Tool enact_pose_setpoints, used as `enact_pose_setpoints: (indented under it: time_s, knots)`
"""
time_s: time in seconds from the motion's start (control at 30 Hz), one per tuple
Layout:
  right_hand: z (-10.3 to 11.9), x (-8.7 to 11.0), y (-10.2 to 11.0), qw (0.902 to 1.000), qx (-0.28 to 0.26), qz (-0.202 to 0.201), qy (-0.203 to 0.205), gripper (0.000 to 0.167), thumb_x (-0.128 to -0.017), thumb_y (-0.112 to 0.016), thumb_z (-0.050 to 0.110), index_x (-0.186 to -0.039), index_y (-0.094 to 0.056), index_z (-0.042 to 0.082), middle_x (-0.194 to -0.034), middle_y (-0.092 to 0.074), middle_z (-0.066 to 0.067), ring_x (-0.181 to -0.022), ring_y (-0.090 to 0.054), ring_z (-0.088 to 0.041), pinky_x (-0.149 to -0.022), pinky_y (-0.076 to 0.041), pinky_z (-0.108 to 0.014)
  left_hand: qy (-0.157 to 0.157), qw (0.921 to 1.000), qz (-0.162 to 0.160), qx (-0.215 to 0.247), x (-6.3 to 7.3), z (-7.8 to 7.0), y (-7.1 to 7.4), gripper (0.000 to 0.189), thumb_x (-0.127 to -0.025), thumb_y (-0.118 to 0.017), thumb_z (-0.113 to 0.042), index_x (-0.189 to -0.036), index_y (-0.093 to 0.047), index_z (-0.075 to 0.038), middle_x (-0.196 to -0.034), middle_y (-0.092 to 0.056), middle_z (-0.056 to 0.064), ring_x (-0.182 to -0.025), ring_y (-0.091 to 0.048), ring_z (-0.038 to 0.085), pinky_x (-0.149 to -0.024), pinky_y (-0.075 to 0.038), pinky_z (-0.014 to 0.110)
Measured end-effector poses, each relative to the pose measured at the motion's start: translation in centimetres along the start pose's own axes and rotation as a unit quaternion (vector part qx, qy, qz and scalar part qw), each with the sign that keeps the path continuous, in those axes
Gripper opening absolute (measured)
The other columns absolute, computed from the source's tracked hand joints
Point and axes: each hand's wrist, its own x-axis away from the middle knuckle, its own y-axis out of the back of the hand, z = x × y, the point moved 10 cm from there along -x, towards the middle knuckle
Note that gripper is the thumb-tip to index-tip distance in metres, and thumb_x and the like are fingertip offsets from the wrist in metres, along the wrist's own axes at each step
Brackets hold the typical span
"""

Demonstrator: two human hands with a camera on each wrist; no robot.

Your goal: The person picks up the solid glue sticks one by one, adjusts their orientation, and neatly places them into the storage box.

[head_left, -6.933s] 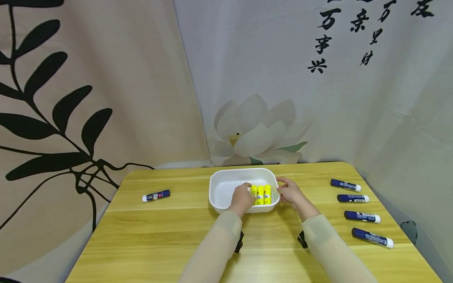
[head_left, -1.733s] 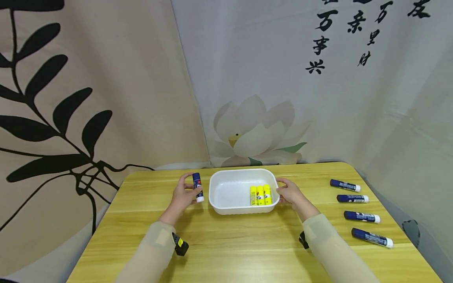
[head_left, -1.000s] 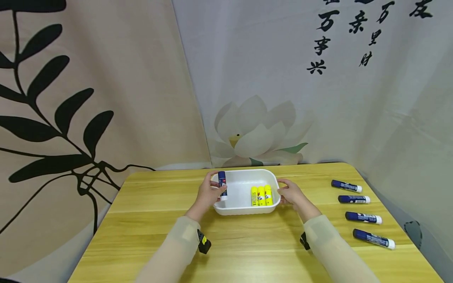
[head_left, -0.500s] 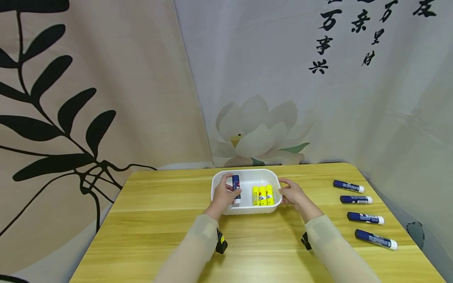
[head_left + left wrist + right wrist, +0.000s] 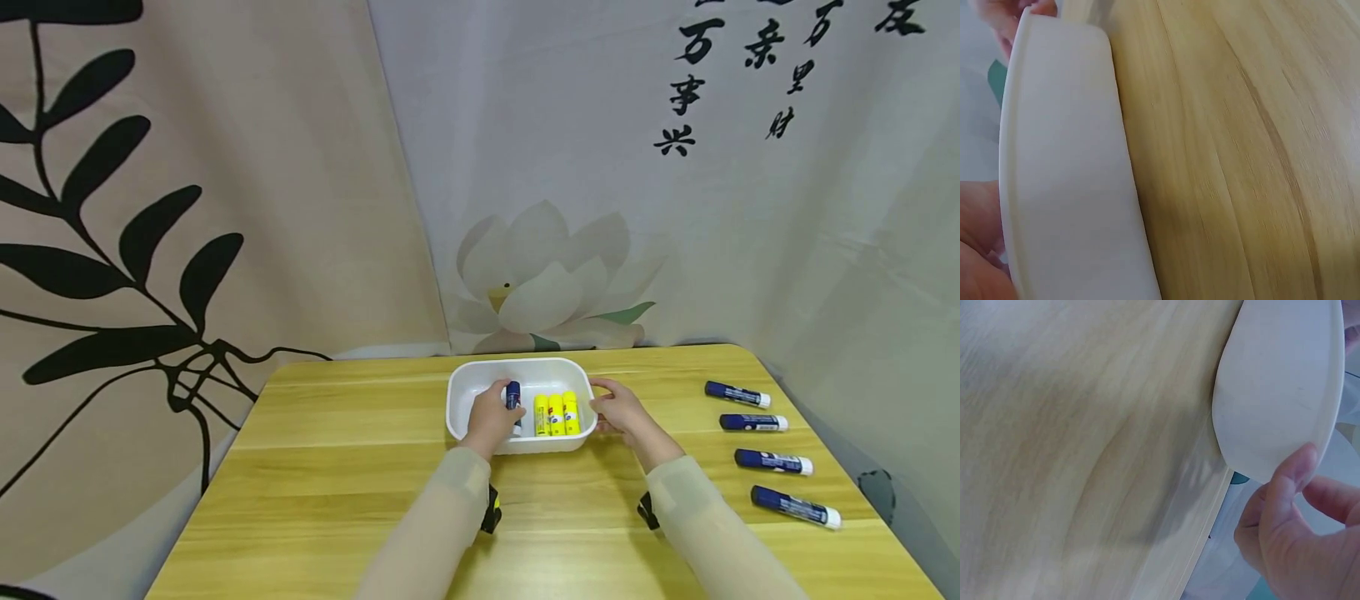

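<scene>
In the head view a white tub [image 5: 468, 393] stands near the far edge of the table. My left hand [image 5: 491, 419] is inside it, holding a dark blue glue stick [image 5: 513, 395] with a white end. The stick lies just left of several yellow glue sticks [image 5: 556, 415], which sit in a row in the tub's right half. My right hand [image 5: 618, 410] grips the tub's right end, thumb and fingers at the rim, as the right wrist view shows that hand [image 5: 1300, 519] too. In the left wrist view the tub's wall [image 5: 1072, 156] hides the left fingertips and the stick.
Several dark blue glue sticks with white ends lie spaced in a column on the right of the wooden table [image 5: 322, 500]; the nearest glue stick [image 5: 795, 507] is close to the right edge. A printed curtain [image 5: 337, 167] hangs behind the table.
The blue glue stick lay on the table's left side; my left hand picked it up, carried it right over the rim and lowered it into the tub. My right hand stayed at the tub's end.
</scene>
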Motion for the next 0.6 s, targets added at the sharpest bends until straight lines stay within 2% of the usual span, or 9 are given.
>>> enact_pose_setpoints:
  time_s: [0.03, 0.13, 0.33, 0.6]
  knots:
    - [0.0, 0.0, 0.0, 1.0, 0.001, 0.001, 0.0, 0.048, -0.096, -0.047, 0.006, -0.143, -0.038, 0.011, -0.113, -0.048, -0.022, -0.073, -0.06, -0.02, -0.073, -0.056, -0.038, 0.001, 1.0, 0.002, -0.002, 0.0, -0.1, -0.2, 0.06, -0.084, -0.072, -0.019, -0.138, -0.047, -0.012, -0.135, -0.054, 0.012, -0.119, -0.053, 0.025, -0.105, -0.039, 0.042]
    - [-0.1, 0.0, 0.1, 1.0, 0.0, 0.001, 0.0, 0.048, -0.096, -0.047, 0.006, -0.143, -0.038, 0.011, -0.114, -0.048, -0.023, -0.072, -0.06, -0.02, -0.073, -0.056, -0.038, 0.008, 0.9998, 0.009, -0.015, 0.1, -0.3, -1.0, 0.06, -0.084, -0.072, -0.02, -0.138, -0.047, -0.01, -0.136, -0.053, 0.012, -0.121, -0.052, 0.026, -0.106, -0.039, 0.042]
    - [-0.3, -0.1, 0.2, 1.0, 0.0, -0.003, -0.003, 0.047, -0.096, -0.047, 0.006, -0.142, -0.039, 0.011, -0.112, -0.048, -0.021, -0.069, -0.058, -0.017, -0.072, -0.056, -0.038, 0.0, 0.9979, 0.01, -0.064, 0.3, -0.7, -1.8, 0.052, -0.083, -0.073, -0.023, -0.128, -0.055, -0.005, -0.122, -0.062, 0.013, -0.111, -0.058, 0.025, -0.098, -0.046, 0.039]
    - [-0.2, -0.2, 0.1, 0.9999, 0.002, -0.001, -0.011, 0.048, -0.097, -0.047, 0.006, -0.143, -0.038, 0.013, -0.113, -0.047, -0.02, -0.07, -0.056, -0.018, -0.072, -0.055, -0.037, -0.022, 0.9985, 0.016, -0.047, 0.0, -0.6, -1.9, 0.035, -0.089, -0.066, -0.022, -0.122, -0.06, -0.011, -0.121, -0.063, 0.009, -0.111, -0.058, 0.021, -0.099, -0.045, 0.039]
